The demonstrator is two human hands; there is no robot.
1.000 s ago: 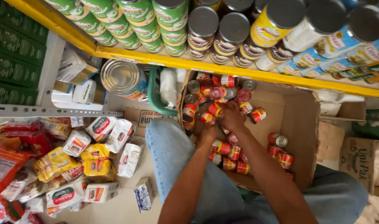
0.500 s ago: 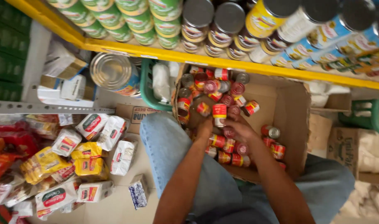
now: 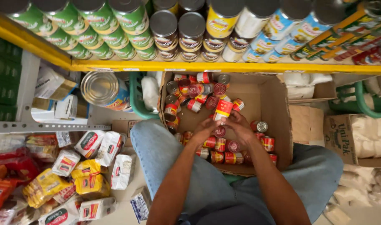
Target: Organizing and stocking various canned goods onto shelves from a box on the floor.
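Together my left hand [image 3: 207,127] and right hand [image 3: 240,125], fingers closed round small red-and-yellow metal cans [image 3: 222,111], above open brown cardboard box [image 3: 273,104] of similar tins.

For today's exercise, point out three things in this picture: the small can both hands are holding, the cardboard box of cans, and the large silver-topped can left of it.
Small can [image 3: 223,110], head view: red and yellow label.
Cardboard box [image 3: 270,96], head view: bare inner floor.
Large can [image 3: 99,87], head view: silver lid.

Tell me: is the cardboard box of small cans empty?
No, the box holds many small cans, and both hands grip one above them.
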